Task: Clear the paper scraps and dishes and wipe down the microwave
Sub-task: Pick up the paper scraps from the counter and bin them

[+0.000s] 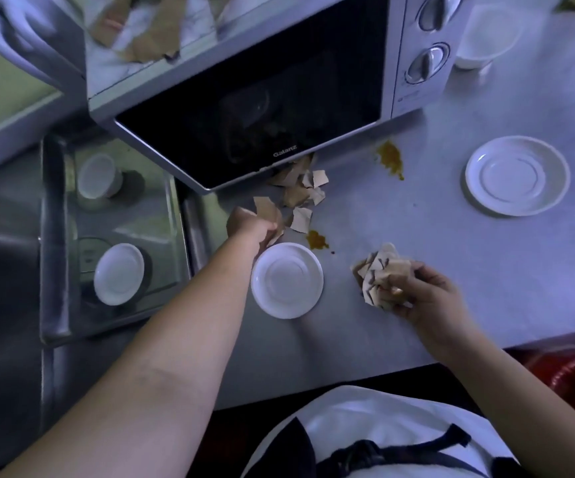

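Scraps of torn brown paper [301,191] lie loose on the pale grey counter [451,236], just below the near corner of the silver microwave with a black glass door [244,98]. My left hand [250,227] is curled round one scrap at the left edge of that pile, just beyond the small round white saucer [286,281]. My right hand [424,294], nearer and to the right, clutches a crumpled wad of brown paper pieces [381,274]. More brown scraps [134,36] sit on the microwave's top. A larger white saucer [517,175] rests at the right, and yellow-brown smears [389,158] stain the counter
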`<state>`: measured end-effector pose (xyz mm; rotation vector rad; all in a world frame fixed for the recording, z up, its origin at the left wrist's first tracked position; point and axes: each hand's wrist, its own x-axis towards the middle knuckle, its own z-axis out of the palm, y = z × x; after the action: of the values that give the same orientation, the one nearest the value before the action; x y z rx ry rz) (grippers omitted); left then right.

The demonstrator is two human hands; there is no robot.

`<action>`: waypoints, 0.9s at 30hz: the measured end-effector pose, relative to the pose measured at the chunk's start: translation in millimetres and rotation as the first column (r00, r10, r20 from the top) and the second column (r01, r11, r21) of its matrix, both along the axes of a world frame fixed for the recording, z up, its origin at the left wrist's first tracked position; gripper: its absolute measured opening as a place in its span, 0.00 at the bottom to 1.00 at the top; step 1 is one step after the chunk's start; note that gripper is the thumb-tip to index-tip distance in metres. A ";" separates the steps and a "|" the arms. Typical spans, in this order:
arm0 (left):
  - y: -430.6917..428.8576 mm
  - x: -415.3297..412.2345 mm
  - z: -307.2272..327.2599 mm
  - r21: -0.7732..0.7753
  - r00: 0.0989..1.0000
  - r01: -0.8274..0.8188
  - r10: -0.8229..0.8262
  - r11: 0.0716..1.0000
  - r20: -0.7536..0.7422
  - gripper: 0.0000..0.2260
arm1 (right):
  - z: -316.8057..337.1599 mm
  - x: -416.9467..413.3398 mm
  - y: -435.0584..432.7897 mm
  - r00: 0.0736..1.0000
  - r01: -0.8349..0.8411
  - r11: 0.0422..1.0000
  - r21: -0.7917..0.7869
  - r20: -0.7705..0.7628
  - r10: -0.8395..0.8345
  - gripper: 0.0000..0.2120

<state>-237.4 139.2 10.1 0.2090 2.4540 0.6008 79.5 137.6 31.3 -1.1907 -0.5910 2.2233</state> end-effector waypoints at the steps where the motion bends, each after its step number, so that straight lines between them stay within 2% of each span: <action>1: -2.9 -0.9 0.6 0.005 1.000 0.015 -0.015 1.000 0.001 0.17 | 0.3 1.0 1.9 1.000 0.005 1.000 -0.002 0.002 -0.005 0.03; 4: -10.5 -1.3 2.6 -0.029 0.996 0.082 -0.083 0.996 -0.045 0.16 | 3.4 5.1 8.8 1.000 0.018 1.000 0.005 -0.007 -0.017 0.04; 6: -14.3 -1.6 2.0 0.007 0.997 0.067 -0.067 0.998 -0.031 0.12 | 8.6 6.7 13.4 1.000 0.020 1.000 0.007 -0.017 -0.020 0.05; 9: -16.0 -1.6 2.3 0.115 0.997 -0.053 0.047 0.992 0.053 0.10 | 17.5 8.5 19.6 0.999 0.038 0.999 0.025 -0.018 -0.038 0.05; 12: -16.7 -6.8 8.2 0.251 0.969 -0.207 0.162 0.946 0.188 0.11 | 19.2 13.6 24.8 0.997 0.067 0.997 0.044 -0.038 -0.065 0.04; 15: -23.1 -16.6 17.0 0.344 0.932 -0.305 0.203 0.888 0.301 0.11 | 18.1 20.9 27.1 0.997 0.072 0.996 0.048 -0.036 -0.070 0.09; 17: -30.9 -23.3 23.0 0.371 0.928 -0.305 0.186 0.877 0.324 0.11 | 16.5 24.7 26.6 0.997 0.078 0.996 0.036 -0.020 -0.077 0.08; 20: -41.3 -31.1 29.4 0.343 0.943 -0.188 0.071 0.920 0.325 0.10 | 13.1 26.8 23.6 0.996 0.085 0.996 0.028 0.003 -0.085 0.05; 22: -42.4 -32.9 31.4 0.304 0.952 -0.071 -0.027 0.950 0.306 0.06 | 11.5 26.3 20.6 0.996 0.086 0.996 0.016 0.004 -0.086 0.06; 24: -39.8 -32.4 30.3 0.213 0.962 0.130 -0.175 0.968 0.209 0.06 | 12.4 24.7 17.4 0.996 0.084 0.996 0.005 0.010 -0.084 0.10; 27: -31.2 -27.8 28.1 0.061 0.902 0.421 -0.424 0.905 0.081 0.06 | 13.2 22.5 14.2 0.997 0.081 0.997 0.003 0.012 -0.081 0.08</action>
<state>-265.2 108.0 38.3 0.6961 2.2082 0.4561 102.0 151.8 44.4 -1.2063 -0.5407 2.1483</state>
